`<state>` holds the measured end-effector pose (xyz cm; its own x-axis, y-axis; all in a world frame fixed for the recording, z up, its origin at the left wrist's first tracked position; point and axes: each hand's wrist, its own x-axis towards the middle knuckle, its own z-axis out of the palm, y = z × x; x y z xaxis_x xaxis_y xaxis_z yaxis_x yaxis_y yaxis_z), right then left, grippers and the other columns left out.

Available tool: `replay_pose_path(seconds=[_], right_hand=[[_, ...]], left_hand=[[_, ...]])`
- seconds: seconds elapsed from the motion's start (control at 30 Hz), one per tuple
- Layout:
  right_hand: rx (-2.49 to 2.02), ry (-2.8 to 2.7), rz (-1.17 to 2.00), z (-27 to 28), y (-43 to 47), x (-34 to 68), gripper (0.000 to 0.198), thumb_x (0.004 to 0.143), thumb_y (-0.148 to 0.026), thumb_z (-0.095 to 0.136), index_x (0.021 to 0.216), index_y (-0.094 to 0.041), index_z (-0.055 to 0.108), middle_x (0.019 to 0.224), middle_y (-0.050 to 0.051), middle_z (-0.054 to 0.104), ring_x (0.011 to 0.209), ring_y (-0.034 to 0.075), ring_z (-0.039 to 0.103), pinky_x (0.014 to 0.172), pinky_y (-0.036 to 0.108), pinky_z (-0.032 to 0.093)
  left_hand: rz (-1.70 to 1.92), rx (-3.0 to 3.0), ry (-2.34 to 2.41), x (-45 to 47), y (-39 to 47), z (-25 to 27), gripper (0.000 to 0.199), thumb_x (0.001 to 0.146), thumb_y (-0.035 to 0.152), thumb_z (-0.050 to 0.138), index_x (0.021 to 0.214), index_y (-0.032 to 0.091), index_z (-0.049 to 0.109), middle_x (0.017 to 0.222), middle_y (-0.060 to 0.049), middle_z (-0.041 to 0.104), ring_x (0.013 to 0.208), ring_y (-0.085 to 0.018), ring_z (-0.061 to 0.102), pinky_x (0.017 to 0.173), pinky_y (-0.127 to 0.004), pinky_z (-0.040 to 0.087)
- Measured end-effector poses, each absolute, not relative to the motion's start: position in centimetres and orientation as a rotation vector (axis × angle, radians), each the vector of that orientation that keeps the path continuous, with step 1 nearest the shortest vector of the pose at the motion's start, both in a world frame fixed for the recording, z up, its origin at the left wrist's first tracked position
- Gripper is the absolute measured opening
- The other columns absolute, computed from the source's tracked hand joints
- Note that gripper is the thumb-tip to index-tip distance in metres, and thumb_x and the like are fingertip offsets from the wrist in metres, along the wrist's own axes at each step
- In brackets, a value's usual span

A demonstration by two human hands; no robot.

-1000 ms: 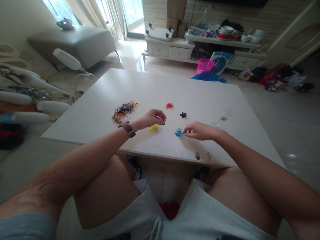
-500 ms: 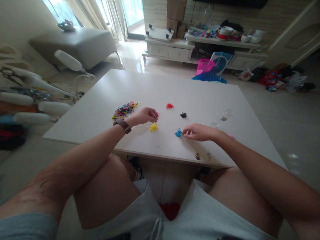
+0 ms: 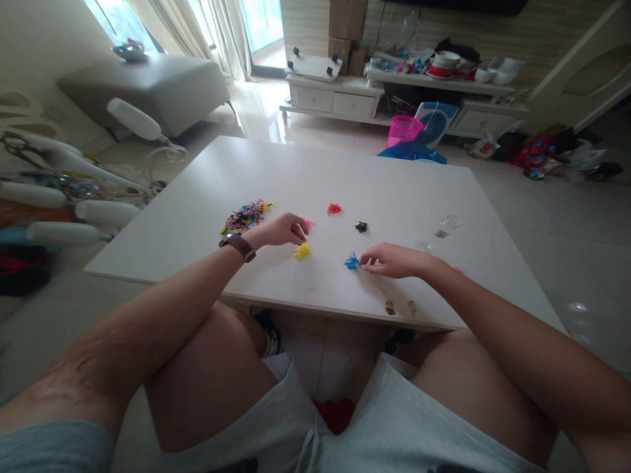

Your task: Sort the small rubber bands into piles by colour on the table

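Note:
My left hand (image 3: 286,229), a brown watch (image 3: 238,246) on its wrist, hovers with pinched fingertips just above a yellow pile of small rubber bands (image 3: 302,251). What the pinch holds is too small to make out. A pink pile (image 3: 308,224) shows partly behind those fingers. My right hand (image 3: 387,261) rests on the table beside the blue pile (image 3: 351,261), fingers loosely bent and a gap before the thumb; nothing shows in it. Farther back lie a red pile (image 3: 334,209) and a black pile (image 3: 361,227). The mixed-colour heap (image 3: 245,217) is partly behind my left wrist.
A clear bottle-like container (image 3: 447,226) lies on the white table (image 3: 276,171) at right. Near the front edge are a small yellow figure (image 3: 390,307) and a small pale item (image 3: 412,307). A white lamp (image 3: 133,118) stands by the left edge.
My left hand has shifted slightly left and toward me, its fingertips now over the yellow pile. More of the pink pile shows. My right hand has stayed beside the blue pile.

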<state>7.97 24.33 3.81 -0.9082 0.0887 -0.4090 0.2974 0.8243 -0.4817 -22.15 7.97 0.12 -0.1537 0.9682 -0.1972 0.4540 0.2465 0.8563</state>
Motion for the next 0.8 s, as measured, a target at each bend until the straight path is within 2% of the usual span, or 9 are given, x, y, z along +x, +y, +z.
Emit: replay_pose_path(seconds=[0.33,0.8], right_hand=[[0.3,2.625,-0.789,3.7,24.5,8.0,0.025,0.092,-0.029,0.061,0.109,-0.021,0.077,0.109,0.008,0.079,0.093,0.023,0.072,0.081,0.03,0.054],[0.296,2.623,-0.789,3.6,24.4,8.0,0.025,0.092,-0.029,0.061,0.109,-0.02,0.077,0.107,0.009,0.079,0.091,0.023,0.073,0.082,0.031,0.054]], left_hand=[[0.74,1.413,1.805,-21.2,7.8,1.2,0.025,0.056,0.012,0.081,0.079,0.017,0.074,0.071,-0.003,0.075,0.062,-0.016,0.067,0.058,-0.025,0.046],[0.704,1.48,1.872,-21.9,7.6,1.1,0.019,0.062,0.021,0.079,0.08,0.017,0.077,0.069,-0.002,0.075,0.06,-0.015,0.066,0.054,-0.022,0.043]])
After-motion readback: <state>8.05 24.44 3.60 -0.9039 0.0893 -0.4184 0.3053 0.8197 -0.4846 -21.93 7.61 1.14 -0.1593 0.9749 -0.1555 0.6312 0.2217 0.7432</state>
